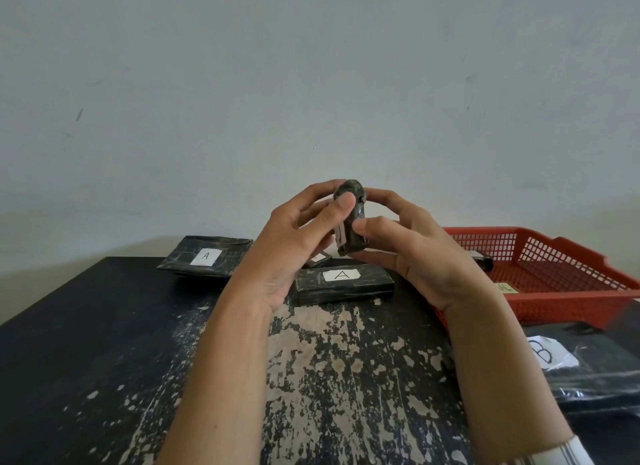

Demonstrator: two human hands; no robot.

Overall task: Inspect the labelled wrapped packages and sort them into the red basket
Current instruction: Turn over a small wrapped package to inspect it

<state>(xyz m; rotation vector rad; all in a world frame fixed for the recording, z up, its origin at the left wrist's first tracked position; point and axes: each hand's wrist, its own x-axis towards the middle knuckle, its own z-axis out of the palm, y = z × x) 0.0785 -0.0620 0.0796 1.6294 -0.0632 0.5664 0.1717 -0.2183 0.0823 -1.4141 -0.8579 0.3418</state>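
Black film gleams as the left hand [287,246] pinches a small wrapped package [350,218] edge-on in mid-air, the right hand [419,256] gripping its other side. With the label unreadable, a misread or fingertip slip could spoil sorting into the red basket [571,305].

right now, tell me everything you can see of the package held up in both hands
The package is small, wrapped in glossy black film, seen edge-on and held upright above the table. Its top looks rounded; a paler strip runs down one edge. No label letter shows. The left hand and right hand pinch it from either side.
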